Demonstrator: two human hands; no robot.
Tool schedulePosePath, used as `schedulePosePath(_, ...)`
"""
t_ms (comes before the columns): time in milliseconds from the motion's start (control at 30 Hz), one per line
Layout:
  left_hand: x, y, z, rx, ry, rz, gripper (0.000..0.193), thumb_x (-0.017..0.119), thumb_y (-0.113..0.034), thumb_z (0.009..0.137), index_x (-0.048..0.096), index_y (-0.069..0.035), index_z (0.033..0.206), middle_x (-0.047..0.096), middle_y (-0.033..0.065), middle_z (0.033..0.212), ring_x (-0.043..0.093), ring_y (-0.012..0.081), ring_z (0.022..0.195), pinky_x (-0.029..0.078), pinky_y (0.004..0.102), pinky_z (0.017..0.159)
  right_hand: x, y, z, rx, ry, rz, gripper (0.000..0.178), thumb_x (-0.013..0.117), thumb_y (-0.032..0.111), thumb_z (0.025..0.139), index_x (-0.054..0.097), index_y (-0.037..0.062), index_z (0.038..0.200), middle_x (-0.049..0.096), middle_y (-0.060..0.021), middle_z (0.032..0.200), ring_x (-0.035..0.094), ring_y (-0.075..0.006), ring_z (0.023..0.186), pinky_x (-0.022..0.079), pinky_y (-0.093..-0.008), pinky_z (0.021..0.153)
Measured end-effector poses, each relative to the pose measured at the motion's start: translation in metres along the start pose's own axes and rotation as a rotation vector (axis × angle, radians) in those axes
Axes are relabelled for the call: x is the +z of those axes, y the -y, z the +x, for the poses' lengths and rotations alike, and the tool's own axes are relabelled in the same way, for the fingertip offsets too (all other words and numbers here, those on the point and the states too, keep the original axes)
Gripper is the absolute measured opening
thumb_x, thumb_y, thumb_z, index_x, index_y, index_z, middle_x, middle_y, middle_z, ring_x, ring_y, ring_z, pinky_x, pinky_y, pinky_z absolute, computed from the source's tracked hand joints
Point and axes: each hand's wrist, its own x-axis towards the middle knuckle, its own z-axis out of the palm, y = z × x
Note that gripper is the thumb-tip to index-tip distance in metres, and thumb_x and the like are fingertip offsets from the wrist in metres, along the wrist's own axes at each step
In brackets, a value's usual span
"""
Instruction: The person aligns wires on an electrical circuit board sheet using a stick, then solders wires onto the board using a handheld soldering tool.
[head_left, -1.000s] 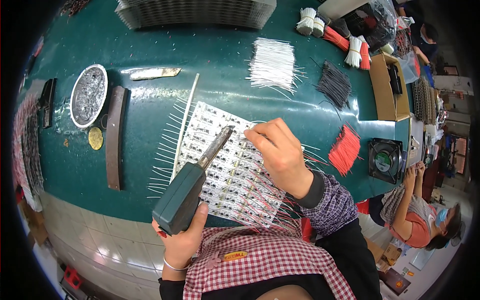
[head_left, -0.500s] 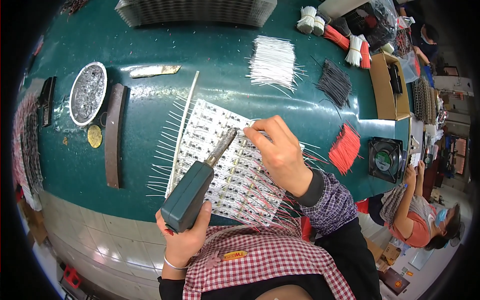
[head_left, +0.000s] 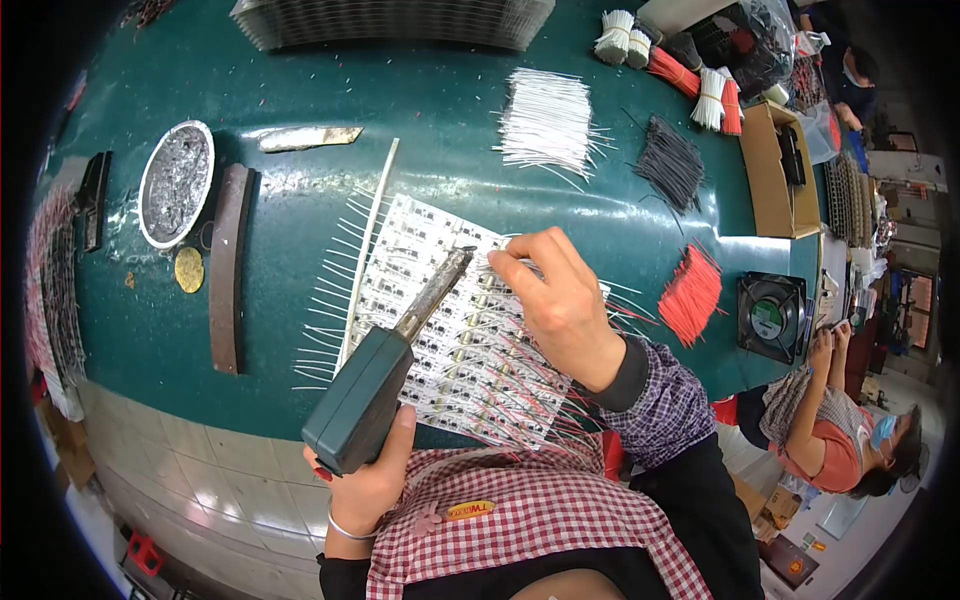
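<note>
On the green tabletop (head_left: 300,230), a white circuit-board panel (head_left: 425,250) lies at the near edge, with a dark-green soldering iron (head_left: 362,400) slanting over it, wrapped in the left hand's (head_left: 368,485) grip. The right hand's (head_left: 562,305) grip is pinched closed at the panel's far right corner, its contents hidden. Toward the tabletop's right edge lie white wires (head_left: 546,118), black wires (head_left: 672,165) and red wires (head_left: 690,295), from largest pile to smallest.

At your 11 o'clock, grey mesh rack (head_left: 390,28). At 10, oval white-rimmed dish (head_left: 164,244); at 9, brown bar (head_left: 229,270), yellow disc (head_left: 189,270) just beside it. Your 2 o'clock: open cardboard box (head_left: 765,185); 3: black fan (head_left: 772,317). Masked co-worker (head_left: 825,455) at your 4, red stool (head_left: 145,548) at 8.
</note>
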Motion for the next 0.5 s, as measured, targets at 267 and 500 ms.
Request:
schedulePosePath(267,-0.008,0.02,-0.003,0.164,0.069,0.002,0.044,0.077,0.004,0.08,0.062,0.004,0.122,0.069,0.0112,0.107,0.063,0.0122,0.081,0.051,0.0236,0.064,-0.002,0.003,0.001,-0.055,-0.068,-0.026,0.033,0.064,0.0,0.071,0.063,-0.0015,0.104,0.059,-0.0108,0.098,0.058,-0.0261,0.092,0.052,-0.0342,0.07)
schedulePosePath(500,-0.012,0.014,-0.008,0.014,0.069,-0.036,0.044,0.078,0.004,0.08,0.063,0.005,0.122,0.07,0.0112,0.108,0.066,0.0149,0.088,0.053,0.0266,0.076,0.002,0.009,-0.008,-0.032,-0.047,0.085,0.036,0.064,-0.003,0.069,0.063,-0.0018,0.105,0.061,-0.011,0.098,0.058,-0.0267,0.09,0.052,-0.0345,0.072)
